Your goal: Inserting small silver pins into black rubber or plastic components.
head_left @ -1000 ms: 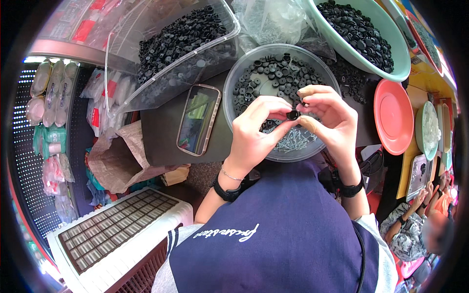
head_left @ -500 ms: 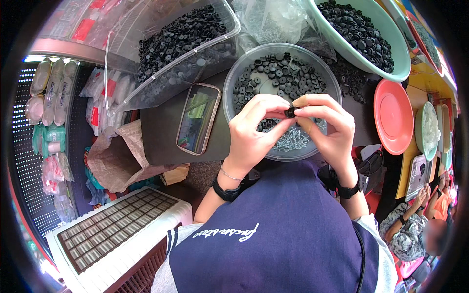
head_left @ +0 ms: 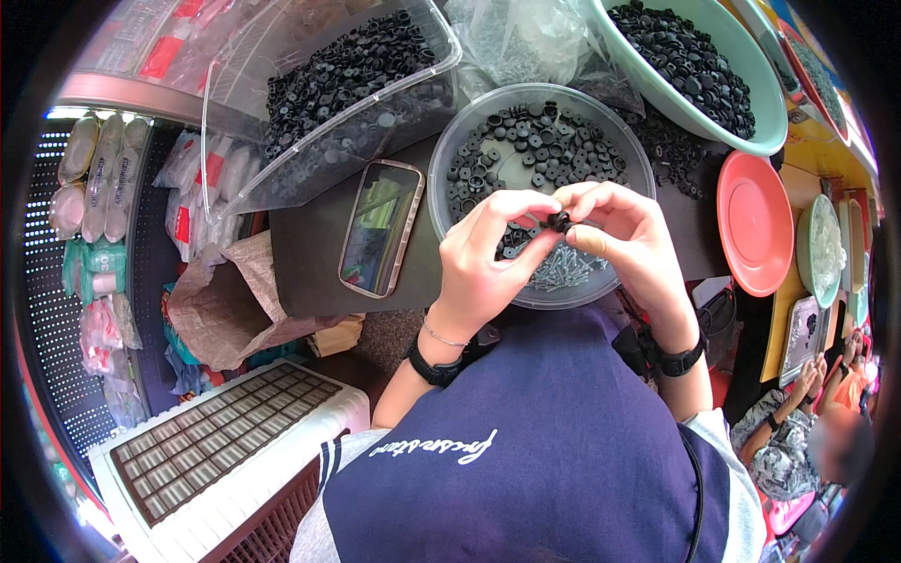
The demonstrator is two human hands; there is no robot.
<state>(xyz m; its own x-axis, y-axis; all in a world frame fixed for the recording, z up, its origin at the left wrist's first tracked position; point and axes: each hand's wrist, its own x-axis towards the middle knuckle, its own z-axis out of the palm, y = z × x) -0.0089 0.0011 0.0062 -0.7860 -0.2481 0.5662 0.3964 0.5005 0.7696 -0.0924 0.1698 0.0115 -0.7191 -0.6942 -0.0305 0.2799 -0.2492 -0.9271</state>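
Over the round clear tub (head_left: 437,192), my left hand (head_left: 493,239) and my right hand (head_left: 633,239) meet at the fingertips. Pinched between them is a small round black plastic part (head_left: 559,221), its shape partly covered by the fingers. A beige wrap circles my right thumb. Below the hands, the tub holds loose black round caps (head_left: 563,155) and, on the near side, a pile of silver screws (head_left: 563,269).
A phone (head_left: 381,228) lies left of the tub. Behind stand a clear bin (head_left: 324,174) of black parts, a plastic bag (head_left: 521,42) and a mint basin (head_left: 771,131) of black caps. A red plate (head_left: 756,220) sits right; another person (head_left: 784,441) works beyond.
My right hand has turned and shifted slightly down, its fingers now more curled. The black part has tilted and shows more between the fingertips. My left hand has barely moved.
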